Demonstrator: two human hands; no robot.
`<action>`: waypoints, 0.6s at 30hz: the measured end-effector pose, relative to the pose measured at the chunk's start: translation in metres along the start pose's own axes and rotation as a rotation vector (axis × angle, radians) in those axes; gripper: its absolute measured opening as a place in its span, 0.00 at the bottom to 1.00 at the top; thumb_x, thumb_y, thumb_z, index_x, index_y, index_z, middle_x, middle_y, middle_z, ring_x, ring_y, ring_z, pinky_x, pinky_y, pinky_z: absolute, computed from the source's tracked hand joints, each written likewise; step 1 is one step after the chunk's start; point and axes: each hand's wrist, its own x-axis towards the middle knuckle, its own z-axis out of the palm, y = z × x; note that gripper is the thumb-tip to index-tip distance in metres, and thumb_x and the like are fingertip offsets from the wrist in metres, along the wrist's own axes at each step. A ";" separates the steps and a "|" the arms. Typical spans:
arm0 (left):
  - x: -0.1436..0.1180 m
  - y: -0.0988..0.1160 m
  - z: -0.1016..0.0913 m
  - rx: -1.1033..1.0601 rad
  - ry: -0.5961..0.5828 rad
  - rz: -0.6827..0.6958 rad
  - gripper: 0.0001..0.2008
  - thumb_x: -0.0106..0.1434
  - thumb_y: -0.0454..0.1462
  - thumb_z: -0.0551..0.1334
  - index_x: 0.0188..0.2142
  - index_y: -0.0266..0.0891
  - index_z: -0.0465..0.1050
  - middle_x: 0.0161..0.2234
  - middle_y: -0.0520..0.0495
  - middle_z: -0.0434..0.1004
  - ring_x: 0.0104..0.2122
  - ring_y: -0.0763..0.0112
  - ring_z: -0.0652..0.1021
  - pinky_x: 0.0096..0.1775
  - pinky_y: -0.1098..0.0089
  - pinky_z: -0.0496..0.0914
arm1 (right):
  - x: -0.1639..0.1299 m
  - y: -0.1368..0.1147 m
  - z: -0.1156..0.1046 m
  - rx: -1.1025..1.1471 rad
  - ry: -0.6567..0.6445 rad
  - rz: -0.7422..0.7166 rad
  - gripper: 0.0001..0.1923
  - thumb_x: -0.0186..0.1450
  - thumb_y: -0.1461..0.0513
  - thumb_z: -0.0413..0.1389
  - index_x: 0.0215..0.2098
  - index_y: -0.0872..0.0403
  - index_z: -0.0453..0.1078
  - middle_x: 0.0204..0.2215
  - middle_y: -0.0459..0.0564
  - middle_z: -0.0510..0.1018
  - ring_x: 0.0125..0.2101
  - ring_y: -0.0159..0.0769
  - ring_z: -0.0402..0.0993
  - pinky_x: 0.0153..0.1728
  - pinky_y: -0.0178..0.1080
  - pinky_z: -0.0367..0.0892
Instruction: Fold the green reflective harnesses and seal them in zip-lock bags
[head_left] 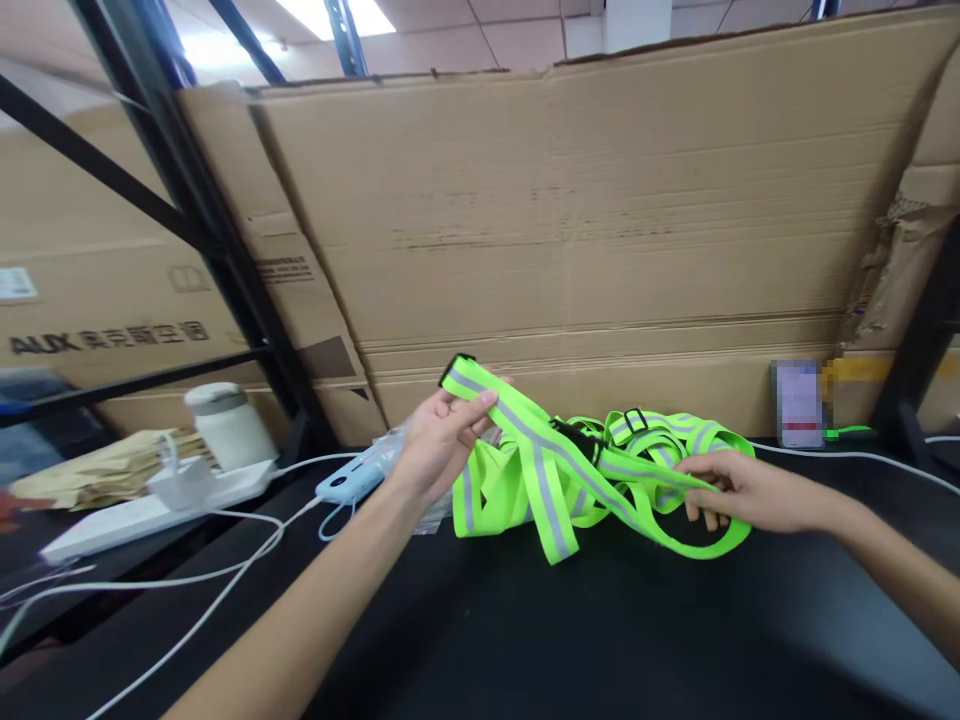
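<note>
One end of a bright green strap (525, 425) with a grey stripe is pinched between thumb and fingers of the left hand (442, 435) and lifted off the black table (600, 620). The right hand (742, 490) is closed loosely over another band of the same strap, low on the table. The rest is heaped in loops between the hands, in front of a cardboard sheet (585, 220). The strap is judged light, limp and easily tangled; it is best taken near the black buckle (577, 440). How the loops connect cannot be made out.

Bare forearms, ringless hands (442, 440)
</note>
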 end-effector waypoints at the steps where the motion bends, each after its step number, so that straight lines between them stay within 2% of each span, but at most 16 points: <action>1: 0.008 0.007 0.001 -0.012 0.015 0.044 0.14 0.53 0.32 0.75 0.38 0.34 0.77 0.41 0.40 0.85 0.42 0.62 0.84 0.43 0.70 0.79 | 0.001 -0.009 -0.013 0.024 -0.041 0.018 0.16 0.70 0.50 0.54 0.43 0.53 0.74 0.35 0.50 0.81 0.31 0.38 0.79 0.32 0.38 0.74; 3: 0.025 0.023 0.004 -0.019 0.042 0.125 0.11 0.54 0.31 0.73 0.37 0.35 0.77 0.39 0.41 0.85 0.41 0.64 0.84 0.42 0.70 0.79 | 0.002 -0.031 -0.041 0.054 -0.039 0.009 0.16 0.67 0.49 0.57 0.40 0.53 0.75 0.33 0.49 0.81 0.32 0.38 0.78 0.35 0.40 0.76; 4: 0.033 0.031 0.007 -0.007 0.053 0.155 0.09 0.56 0.30 0.71 0.37 0.35 0.77 0.38 0.42 0.85 0.40 0.65 0.84 0.41 0.71 0.79 | 0.002 -0.042 -0.054 0.071 -0.001 -0.007 0.17 0.66 0.49 0.59 0.41 0.53 0.76 0.33 0.49 0.81 0.31 0.38 0.78 0.35 0.41 0.76; 7: 0.051 0.052 0.016 -0.023 0.126 0.235 0.04 0.60 0.29 0.67 0.36 0.38 0.77 0.37 0.45 0.85 0.37 0.68 0.84 0.38 0.72 0.80 | -0.002 -0.071 -0.084 0.132 0.258 -0.077 0.23 0.59 0.50 0.66 0.49 0.51 0.76 0.36 0.50 0.81 0.35 0.40 0.78 0.29 0.38 0.76; 9: 0.056 0.060 0.020 -0.076 0.178 0.291 0.05 0.61 0.29 0.67 0.35 0.39 0.76 0.36 0.47 0.84 0.36 0.70 0.84 0.38 0.74 0.79 | -0.007 -0.081 -0.095 0.173 0.415 -0.152 0.21 0.58 0.50 0.68 0.45 0.52 0.79 0.38 0.52 0.81 0.33 0.36 0.76 0.24 0.34 0.72; 11: 0.058 0.062 0.022 -0.099 0.198 0.322 0.05 0.60 0.30 0.68 0.35 0.39 0.76 0.36 0.48 0.84 0.36 0.70 0.84 0.37 0.74 0.79 | -0.010 -0.083 -0.098 0.225 0.538 -0.199 0.19 0.56 0.50 0.69 0.40 0.52 0.81 0.40 0.53 0.81 0.30 0.34 0.73 0.20 0.32 0.67; 12: 0.057 0.062 0.022 -0.092 0.197 0.321 0.05 0.59 0.30 0.69 0.35 0.38 0.76 0.36 0.47 0.84 0.35 0.70 0.84 0.37 0.74 0.79 | -0.010 -0.080 -0.099 0.256 0.590 -0.205 0.19 0.56 0.49 0.69 0.38 0.53 0.81 0.38 0.54 0.81 0.27 0.33 0.71 0.18 0.32 0.65; 14: 0.055 0.059 0.023 -0.058 0.182 0.300 0.05 0.59 0.32 0.70 0.35 0.37 0.77 0.36 0.46 0.84 0.34 0.69 0.84 0.37 0.72 0.80 | -0.007 -0.072 -0.098 0.322 0.680 -0.186 0.20 0.56 0.47 0.69 0.34 0.55 0.80 0.29 0.52 0.79 0.22 0.31 0.68 0.15 0.32 0.60; 16: 0.052 0.055 0.026 -0.025 0.175 0.270 0.05 0.59 0.33 0.70 0.35 0.35 0.77 0.36 0.44 0.84 0.33 0.68 0.84 0.37 0.70 0.80 | 0.001 -0.063 -0.097 0.373 0.771 -0.154 0.22 0.57 0.44 0.68 0.31 0.55 0.78 0.20 0.48 0.73 0.17 0.29 0.63 0.13 0.33 0.55; 18: 0.049 0.052 0.031 0.001 0.165 0.235 0.05 0.60 0.33 0.70 0.35 0.34 0.77 0.35 0.44 0.84 0.32 0.68 0.84 0.37 0.68 0.80 | 0.011 -0.056 -0.097 0.404 0.868 -0.147 0.23 0.57 0.42 0.66 0.28 0.53 0.75 0.15 0.44 0.67 0.14 0.27 0.58 0.11 0.33 0.51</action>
